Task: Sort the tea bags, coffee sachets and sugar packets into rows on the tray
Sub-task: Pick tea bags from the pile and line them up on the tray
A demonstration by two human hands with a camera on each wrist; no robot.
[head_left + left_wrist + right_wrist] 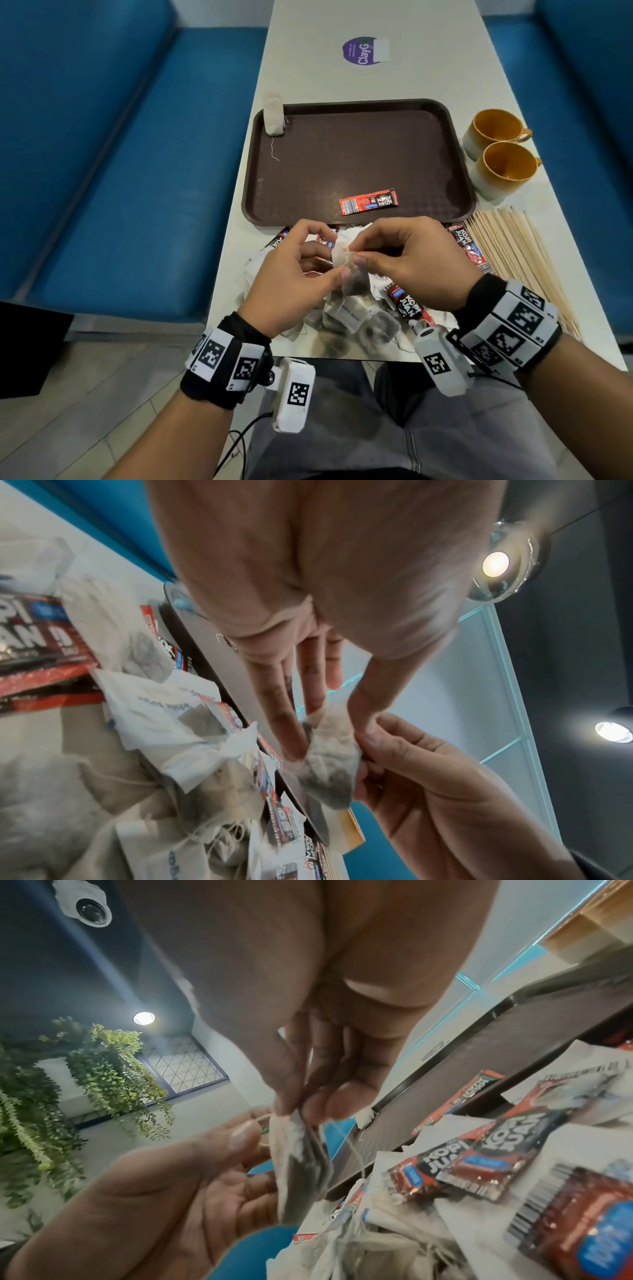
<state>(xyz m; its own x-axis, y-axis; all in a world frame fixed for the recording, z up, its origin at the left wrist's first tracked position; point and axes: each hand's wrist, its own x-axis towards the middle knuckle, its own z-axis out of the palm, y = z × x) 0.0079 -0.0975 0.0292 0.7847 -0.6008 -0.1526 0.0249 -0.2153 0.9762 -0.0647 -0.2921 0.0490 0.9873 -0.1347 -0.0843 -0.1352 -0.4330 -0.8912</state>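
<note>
A tea bag [356, 284] hangs between both hands just above the mixed pile [352, 318], in front of the brown tray [356, 154]. My left hand [334, 260] pinches its side between thumb and fingers [291, 723]. My right hand [358, 251] pinches its top edge [298, 1104], and the string loops loose beside the tea bag [301, 1161]. On the tray, one tea bag [273, 116] leans in the far left corner. A red coffee sachet [368, 202] lies near the tray's front edge. I cannot pick out any sugar packets.
Two orange-lined cups [493, 132] [503, 168] stand right of the tray. A bundle of wooden stirrers [524, 253] lies at the front right, with red sachets beside it. A purple sticker [359, 50] is at the far end of the table. Blue benches flank both sides.
</note>
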